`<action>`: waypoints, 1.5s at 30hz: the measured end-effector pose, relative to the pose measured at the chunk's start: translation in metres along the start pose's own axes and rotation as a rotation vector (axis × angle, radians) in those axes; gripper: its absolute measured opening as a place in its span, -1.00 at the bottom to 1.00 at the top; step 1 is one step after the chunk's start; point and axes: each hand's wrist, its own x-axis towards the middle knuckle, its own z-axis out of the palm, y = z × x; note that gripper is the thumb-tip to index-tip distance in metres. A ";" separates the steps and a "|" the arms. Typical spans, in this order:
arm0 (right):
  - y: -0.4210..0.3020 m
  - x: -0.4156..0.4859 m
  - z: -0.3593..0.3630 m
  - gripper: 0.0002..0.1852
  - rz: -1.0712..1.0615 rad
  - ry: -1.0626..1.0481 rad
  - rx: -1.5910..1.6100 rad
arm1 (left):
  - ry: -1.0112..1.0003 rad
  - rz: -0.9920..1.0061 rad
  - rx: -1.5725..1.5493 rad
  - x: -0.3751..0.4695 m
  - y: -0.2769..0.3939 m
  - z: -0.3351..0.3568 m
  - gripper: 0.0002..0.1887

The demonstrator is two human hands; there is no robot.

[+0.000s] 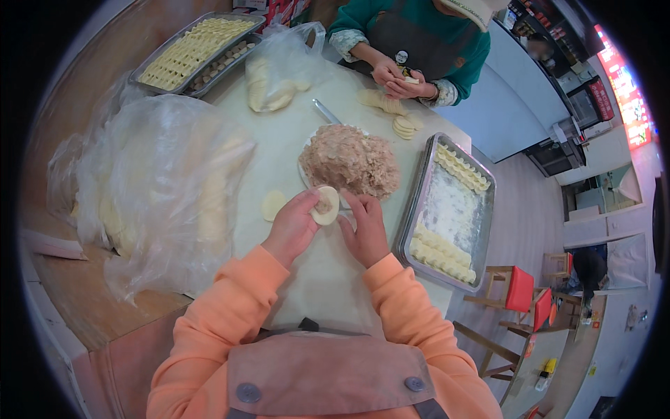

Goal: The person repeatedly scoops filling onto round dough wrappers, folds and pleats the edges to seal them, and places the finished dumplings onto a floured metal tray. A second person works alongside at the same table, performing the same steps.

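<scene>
My left hand (296,222) holds a round dough wrapper (330,213) with a dab of meat filling on it. Just right of it is my right hand (366,225), fingers apart and thumb raised, nothing plainly in its grasp. A large mound of minced meat filling (348,157) lies beyond both hands, with a metal utensil handle (325,111) sticking out behind it. One loose wrapper (273,205) rests on the table left of my left hand. On the right, a metal tray (403,230) dusted with flour bears rows of folded dumplings (442,254) at its near and far ends.
Plastic bags of dough wrappers (157,183) cover the left side; another bag (277,78) lies farther back. Stacked trays of dumplings (193,52) stand back left. Across the table, a co-worker's hands (400,81) hold a piece of dough above more wrappers (404,127). Red chairs (518,288) stand right.
</scene>
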 end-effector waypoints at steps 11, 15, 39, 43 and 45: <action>-0.054 0.026 -0.058 -0.79 -0.176 0.202 0.052 | -0.250 0.017 0.108 -0.061 0.001 0.056 -0.68; -0.079 0.021 -0.077 -0.77 -0.178 0.193 0.152 | -0.215 0.198 0.390 -0.091 -0.001 0.076 -0.71; -0.148 -0.034 -0.125 -0.77 0.044 0.217 1.031 | -0.613 1.079 1.168 -0.139 0.016 0.129 -0.69; -0.151 -0.036 -0.130 -0.73 0.050 0.164 1.108 | -0.607 1.151 1.293 -0.147 0.022 0.131 -0.72; -0.151 -0.037 -0.129 -0.72 0.038 0.154 1.144 | -0.628 1.184 1.239 -0.147 0.023 0.133 -0.77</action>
